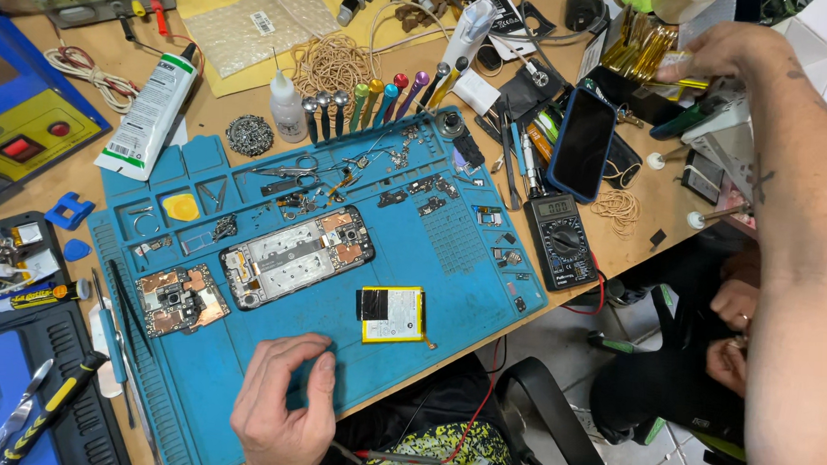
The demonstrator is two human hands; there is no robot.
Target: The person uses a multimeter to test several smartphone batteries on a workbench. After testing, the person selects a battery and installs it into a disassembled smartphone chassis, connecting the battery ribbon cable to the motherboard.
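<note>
My left hand (284, 407) rests curled, fingers pinched together, on the blue mat (450, 253) at 6 o'clock; the battery (392, 314) lies just beside it. My right hand (715, 52), at 1 o'clock, fingers on gold strips (645, 48), may sweep the upright phone (583, 142) over in withdrawing.

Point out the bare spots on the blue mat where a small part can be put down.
Bare mat lies right of the yellow battery, toward the multimeter, and in front of the opened phone, between the left hand and the battery. The compartments behind the phone are crowded with screws, scissors and small parts.
</note>
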